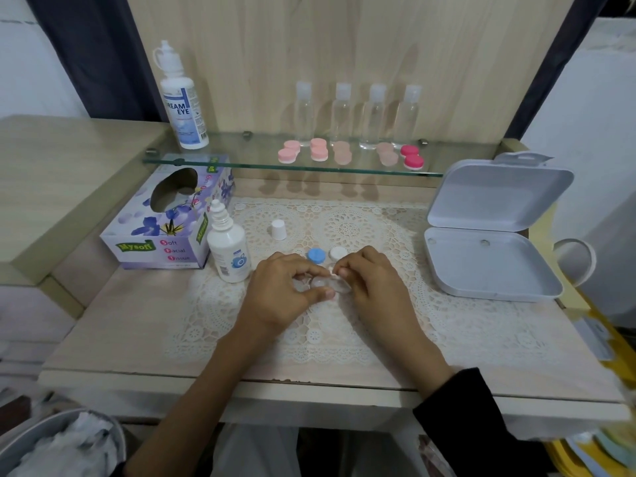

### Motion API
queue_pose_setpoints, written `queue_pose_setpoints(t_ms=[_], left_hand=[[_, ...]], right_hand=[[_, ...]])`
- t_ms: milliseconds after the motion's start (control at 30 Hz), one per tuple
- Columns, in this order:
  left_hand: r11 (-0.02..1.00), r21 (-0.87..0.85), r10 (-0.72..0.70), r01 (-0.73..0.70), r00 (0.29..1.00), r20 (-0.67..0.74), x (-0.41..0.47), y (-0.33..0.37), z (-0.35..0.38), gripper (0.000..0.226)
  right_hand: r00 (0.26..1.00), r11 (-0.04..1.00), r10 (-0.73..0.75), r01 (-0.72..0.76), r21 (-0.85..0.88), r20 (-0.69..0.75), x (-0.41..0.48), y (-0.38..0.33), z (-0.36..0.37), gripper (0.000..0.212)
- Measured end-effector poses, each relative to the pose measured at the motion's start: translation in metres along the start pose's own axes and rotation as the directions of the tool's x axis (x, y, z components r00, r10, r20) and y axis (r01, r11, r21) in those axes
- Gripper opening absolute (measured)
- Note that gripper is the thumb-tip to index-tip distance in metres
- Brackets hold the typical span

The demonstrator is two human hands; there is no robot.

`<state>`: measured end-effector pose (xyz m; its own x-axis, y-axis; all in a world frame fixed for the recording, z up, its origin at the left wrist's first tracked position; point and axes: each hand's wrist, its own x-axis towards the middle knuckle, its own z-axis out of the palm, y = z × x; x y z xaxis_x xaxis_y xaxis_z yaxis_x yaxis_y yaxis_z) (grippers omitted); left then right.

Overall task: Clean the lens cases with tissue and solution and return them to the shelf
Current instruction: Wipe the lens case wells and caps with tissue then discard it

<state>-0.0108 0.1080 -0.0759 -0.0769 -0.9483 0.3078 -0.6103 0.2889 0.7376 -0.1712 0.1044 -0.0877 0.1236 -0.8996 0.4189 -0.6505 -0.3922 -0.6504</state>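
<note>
Nearest to me, below the front left corner of the tabletop [103, 325], a bin [20, 438] holds crumpled paper. On the lace mat [344, 339], about the middle of the tabletop, both hands meet over the clear lens case [321, 285]. The left hand [285, 290] grips it, fingers curled around its left well with the thumb under the front. The right hand [373, 282] pinches what looks like a small piece of tissue [331, 270] at the right well, though the piece is too small for me to be sure.

I judge that the case is very light, stiff and smooth, and slippery when it is wet. So I would hold it by the outer rims of the wells or the bridge between them, and wipe with light pressure so it does not jump out.

Just behind the hands lie a blue cap [316, 258] and a white cap [338, 253], touching. Toward the left edge stand the small solution bottle [229, 251], which is open, and the tissue box [168, 232]; the bottle cap [278, 229] is behind. An open white box [492, 270] sits by the right edge.

Along the back edge, the glass shelf [241, 161] carries pink lens cases [318, 149], four clear bottles [375, 115] and a large solution bottle [184, 108].
</note>
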Motion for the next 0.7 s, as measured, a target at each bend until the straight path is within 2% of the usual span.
queue_pose_setpoints(t_ms=[533, 600, 700], left_hand=[[1.000, -0.027, 0.012, -0.012, 1.000, -0.022, -0.0034, 0.0013, 0.0003, 0.028], [0.997, -0.051, 0.053, -0.054, 0.998, -0.015, -0.0035, -0.0004, 0.0003, 0.028], [0.993, -0.073, 0.088, -0.089, 0.996, -0.019, -0.0030, -0.0015, 0.0002, 0.029]], right_hand=[[0.992, 0.993, 0.107, -0.110, -0.045, -0.063, 0.0001, -0.0034, -0.0034, 0.013], [0.989, 0.993, 0.121, -0.121, 0.002, -0.086, 0.0005, -0.0017, -0.0047, 0.014], [0.982, 0.977, 0.157, -0.139, 0.161, -0.103, 0.0008, 0.0001, -0.0083, 0.015]])
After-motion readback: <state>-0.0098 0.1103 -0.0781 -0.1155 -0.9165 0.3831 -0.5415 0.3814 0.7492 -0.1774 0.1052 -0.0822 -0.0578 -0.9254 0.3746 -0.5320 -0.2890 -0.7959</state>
